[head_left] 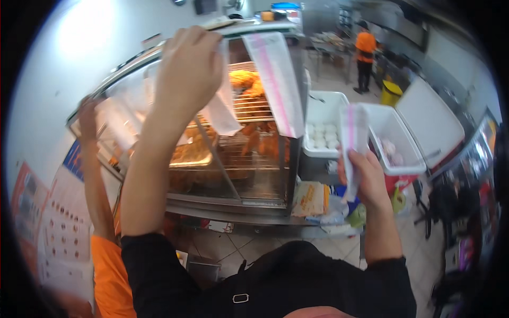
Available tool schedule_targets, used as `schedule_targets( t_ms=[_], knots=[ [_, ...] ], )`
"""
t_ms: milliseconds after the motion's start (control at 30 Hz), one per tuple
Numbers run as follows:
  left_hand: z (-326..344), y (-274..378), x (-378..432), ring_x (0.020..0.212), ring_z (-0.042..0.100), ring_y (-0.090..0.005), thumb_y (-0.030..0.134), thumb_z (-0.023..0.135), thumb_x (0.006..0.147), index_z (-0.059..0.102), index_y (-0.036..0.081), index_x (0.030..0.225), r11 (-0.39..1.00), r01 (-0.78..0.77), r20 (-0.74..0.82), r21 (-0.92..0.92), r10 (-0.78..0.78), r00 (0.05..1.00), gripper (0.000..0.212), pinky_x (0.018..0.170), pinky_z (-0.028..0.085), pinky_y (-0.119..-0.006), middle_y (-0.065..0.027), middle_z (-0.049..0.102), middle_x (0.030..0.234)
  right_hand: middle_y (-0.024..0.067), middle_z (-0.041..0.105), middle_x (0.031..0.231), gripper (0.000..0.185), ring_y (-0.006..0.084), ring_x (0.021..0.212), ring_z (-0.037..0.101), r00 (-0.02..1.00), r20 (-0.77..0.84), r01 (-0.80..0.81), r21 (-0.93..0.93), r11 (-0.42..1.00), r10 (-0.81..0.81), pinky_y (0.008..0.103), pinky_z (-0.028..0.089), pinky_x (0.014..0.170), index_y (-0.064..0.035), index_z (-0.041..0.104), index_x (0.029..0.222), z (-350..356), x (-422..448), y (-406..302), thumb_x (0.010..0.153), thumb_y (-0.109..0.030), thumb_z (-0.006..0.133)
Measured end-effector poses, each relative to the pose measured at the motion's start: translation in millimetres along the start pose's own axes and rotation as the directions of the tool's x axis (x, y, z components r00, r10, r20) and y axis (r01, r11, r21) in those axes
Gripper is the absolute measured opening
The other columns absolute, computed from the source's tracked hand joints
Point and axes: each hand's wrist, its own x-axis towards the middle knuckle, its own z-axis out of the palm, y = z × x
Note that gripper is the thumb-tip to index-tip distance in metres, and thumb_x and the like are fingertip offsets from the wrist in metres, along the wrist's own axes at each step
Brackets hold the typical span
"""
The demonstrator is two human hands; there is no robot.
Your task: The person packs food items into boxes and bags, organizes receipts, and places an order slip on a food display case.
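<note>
My left hand [191, 65] is raised at the top edge of a heated glass food display cabinet [292, 171], fingers curled. Beside and below it hangs a white strip [222, 113], its upper part partly behind the hand; my fingertips' hold on it is hidden. To the right, another white strip with a pink stripe [274, 79] hangs from the cabinet's top edge, apart from both hands. My right hand [368, 177] grips a similar pink-striped white strip [355, 131], held upright between thumb and fingers. Fried food [244, 79] sits on wire racks behind the glass.
A co-worker's hand [87, 115] reaches to the cabinet's left end, below it an orange sleeve [111, 274]. White tubs [324, 153] [401, 171] stand at right, one with its lid [431, 119] raised. Another person [364, 47] stands farther back. Packages [310, 198] lie on the counter.
</note>
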Motion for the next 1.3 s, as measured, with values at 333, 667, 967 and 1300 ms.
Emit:
schedule_targets(
  t_ms=[333,667,967,1300],
  knots=[
    [-1,37,28,0.102,0.062,-0.0303,0.003,0.053,0.088,0.063,0.005,0.116,0.994,-0.101,-0.12,-0.047,0.095,0.988,0.03,0.096,0.04,-0.044,-0.0114,0.066,0.107,0.0124,0.065,0.086,0.042,0.0166,0.071,0.059,0.988,0.133,0.069,0.044,0.997,-0.075,0.0291,0.049,0.067,0.0066,0.053,0.132,42,44,-8,0.101,-0.021,0.046],
    [17,52,26,0.098,0.062,-0.0275,0.007,0.057,0.085,0.068,0.007,0.103,0.994,-0.029,-0.029,-0.103,0.026,0.999,0.021,0.096,0.039,-0.046,-0.0076,0.068,0.096,0.0137,0.066,0.084,0.034,0.0183,0.067,0.061,0.963,0.262,0.048,0.084,0.995,-0.069,0.0298,0.05,0.063,0.0038,0.058,0.114,48,77,-9,0.098,-0.026,0.05],
    [-5,41,15,0.101,0.06,-0.0271,0.004,0.056,0.083,0.069,0.009,0.104,0.997,-0.026,0.017,0.066,0.025,1.0,0.026,0.098,0.035,-0.049,-0.0051,0.07,0.092,0.014,0.069,0.087,0.036,0.0191,0.069,0.066,0.925,0.379,-0.029,0.118,0.993,-0.018,0.032,0.054,0.063,0.0047,0.06,0.11,83,99,-30,0.103,-0.027,0.046],
    [6,71,30,0.103,0.06,-0.0352,-0.003,0.051,0.081,0.065,0.003,0.111,0.977,-0.063,0.009,-0.203,0.067,0.998,0.034,0.097,0.041,-0.045,-0.0154,0.066,0.108,0.015,0.072,0.091,0.04,0.0187,0.074,0.069,0.904,0.426,-0.057,0.151,0.987,-0.013,0.0317,0.056,0.066,0.0047,0.062,0.112,106,119,-31,0.105,-0.028,0.042]
  ],
)
